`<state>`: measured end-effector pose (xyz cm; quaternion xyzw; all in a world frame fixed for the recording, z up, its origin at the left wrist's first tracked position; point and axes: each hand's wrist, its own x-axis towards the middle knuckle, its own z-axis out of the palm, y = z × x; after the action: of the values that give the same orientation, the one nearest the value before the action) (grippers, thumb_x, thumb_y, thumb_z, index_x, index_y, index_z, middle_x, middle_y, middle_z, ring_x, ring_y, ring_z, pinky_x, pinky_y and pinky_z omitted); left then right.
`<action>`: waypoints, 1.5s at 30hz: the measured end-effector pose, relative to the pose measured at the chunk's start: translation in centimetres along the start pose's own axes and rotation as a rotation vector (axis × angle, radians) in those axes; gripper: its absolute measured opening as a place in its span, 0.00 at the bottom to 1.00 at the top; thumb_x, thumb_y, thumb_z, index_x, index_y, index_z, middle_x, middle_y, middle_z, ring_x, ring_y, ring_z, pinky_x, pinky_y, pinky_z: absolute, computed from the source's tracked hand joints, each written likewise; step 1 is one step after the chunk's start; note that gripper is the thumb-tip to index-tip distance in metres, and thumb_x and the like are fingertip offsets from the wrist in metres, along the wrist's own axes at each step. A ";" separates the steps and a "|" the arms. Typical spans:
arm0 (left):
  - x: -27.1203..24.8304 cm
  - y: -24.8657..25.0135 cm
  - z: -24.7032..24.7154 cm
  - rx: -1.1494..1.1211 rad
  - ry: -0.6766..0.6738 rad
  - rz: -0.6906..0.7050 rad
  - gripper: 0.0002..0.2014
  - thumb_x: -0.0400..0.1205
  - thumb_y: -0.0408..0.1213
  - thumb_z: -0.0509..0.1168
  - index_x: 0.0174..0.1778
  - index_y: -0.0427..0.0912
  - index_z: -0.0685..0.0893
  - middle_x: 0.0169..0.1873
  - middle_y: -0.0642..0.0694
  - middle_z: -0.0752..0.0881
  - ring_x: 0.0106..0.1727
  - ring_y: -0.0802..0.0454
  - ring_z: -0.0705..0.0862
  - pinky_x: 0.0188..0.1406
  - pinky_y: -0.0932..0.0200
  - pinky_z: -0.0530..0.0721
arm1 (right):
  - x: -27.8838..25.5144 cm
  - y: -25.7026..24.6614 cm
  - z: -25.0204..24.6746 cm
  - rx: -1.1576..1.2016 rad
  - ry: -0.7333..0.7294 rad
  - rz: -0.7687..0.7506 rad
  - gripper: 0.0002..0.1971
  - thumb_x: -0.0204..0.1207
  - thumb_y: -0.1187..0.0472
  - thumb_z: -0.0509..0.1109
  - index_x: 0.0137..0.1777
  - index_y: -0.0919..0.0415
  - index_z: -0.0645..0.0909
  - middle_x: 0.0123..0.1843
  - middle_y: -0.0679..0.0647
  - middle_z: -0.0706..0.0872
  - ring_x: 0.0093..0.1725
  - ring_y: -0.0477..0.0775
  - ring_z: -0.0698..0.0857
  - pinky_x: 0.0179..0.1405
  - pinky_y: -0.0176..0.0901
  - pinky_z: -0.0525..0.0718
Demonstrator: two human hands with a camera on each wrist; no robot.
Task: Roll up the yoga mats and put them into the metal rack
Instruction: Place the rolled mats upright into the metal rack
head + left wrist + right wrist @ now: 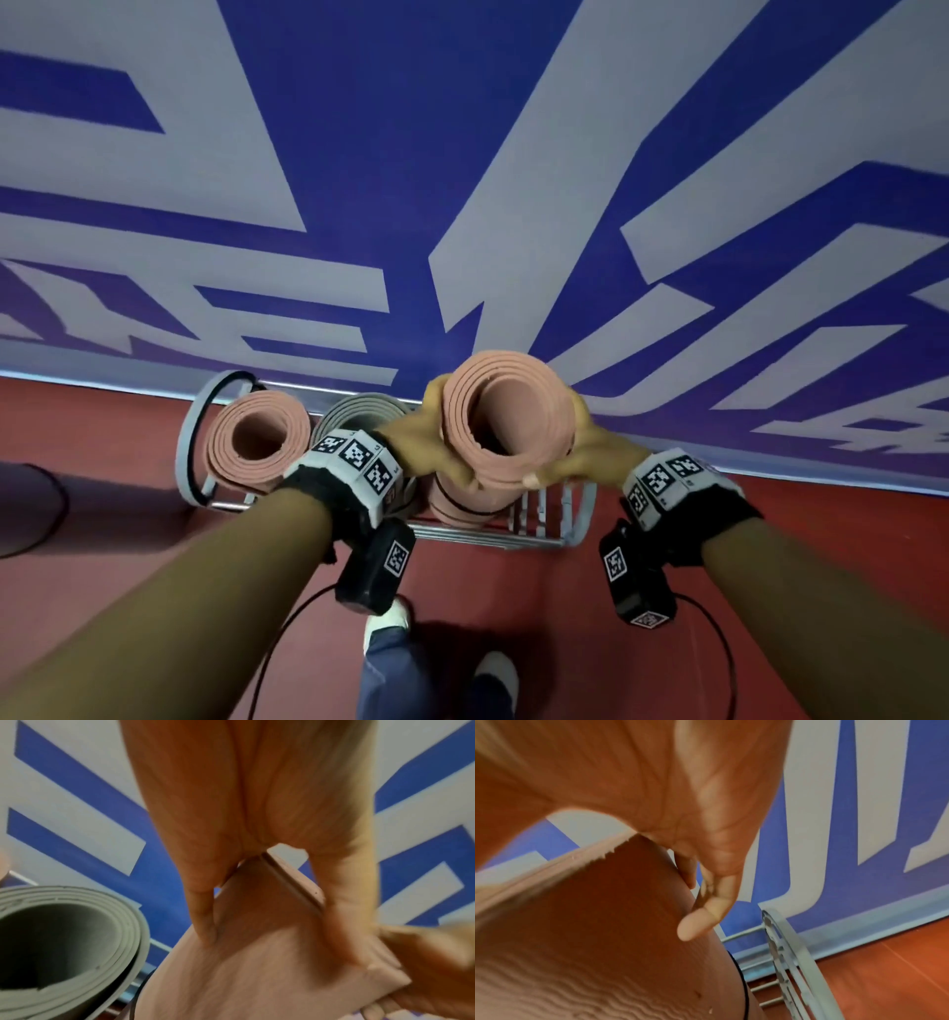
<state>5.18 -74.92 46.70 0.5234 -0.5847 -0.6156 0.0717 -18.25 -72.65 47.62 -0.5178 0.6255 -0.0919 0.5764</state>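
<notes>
Above the metal rack (577,519), both hands are gripping 1 rolled pink mat (506,416), its long axis running upright, open spiral end pointing up at the head camera. Left hand (416,442) is wrapping the roll's left side, right hand (590,452) the right side, fingers curling round it. Inside the rack, 1 pink roll (257,442) and 1 grey roll (359,411) are standing upright on the red floor (102,421) against the blue-white wall (462,154).

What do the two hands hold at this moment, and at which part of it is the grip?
Both hands hold one rolled pink yoga mat, upright above the metal rack. The grip is near its top end: left hand on one side, right hand on the other.
</notes>
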 end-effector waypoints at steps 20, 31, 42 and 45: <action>8.7 -10.7 6.3 -0.043 0.063 -0.161 0.43 0.76 0.27 0.73 0.82 0.50 0.56 0.64 0.44 0.80 0.64 0.42 0.82 0.65 0.41 0.82 | 8.1 11.1 6.4 -0.151 0.247 0.188 0.38 0.82 0.59 0.67 0.85 0.48 0.49 0.75 0.57 0.77 0.63 0.60 0.83 0.51 0.38 0.75; 9.7 -10.9 8.3 0.095 0.215 -0.209 0.38 0.78 0.37 0.71 0.82 0.52 0.59 0.66 0.44 0.83 0.65 0.42 0.83 0.67 0.45 0.81 | 9.4 13.0 5.1 -0.143 0.261 0.220 0.38 0.81 0.58 0.68 0.85 0.46 0.52 0.71 0.60 0.81 0.59 0.63 0.86 0.53 0.45 0.81; 9.4 -10.1 7.4 0.205 0.317 -0.292 0.36 0.78 0.35 0.68 0.82 0.53 0.62 0.62 0.39 0.84 0.61 0.39 0.84 0.62 0.50 0.81 | 9.8 11.4 6.3 -0.191 0.278 0.188 0.34 0.80 0.65 0.65 0.83 0.42 0.58 0.53 0.54 0.84 0.32 0.43 0.79 0.23 0.27 0.69; 8.9 -10.0 5.4 0.222 0.319 -0.290 0.35 0.79 0.32 0.67 0.82 0.51 0.63 0.65 0.39 0.84 0.63 0.39 0.83 0.62 0.53 0.80 | 10.6 10.2 7.4 -0.125 0.252 0.145 0.35 0.80 0.67 0.65 0.83 0.42 0.58 0.57 0.53 0.85 0.41 0.53 0.86 0.32 0.38 0.79</action>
<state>2.60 -74.61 32.47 0.6972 -0.5488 -0.4610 0.0163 -15.64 -72.54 31.32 -0.4903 0.7332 -0.0752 0.4652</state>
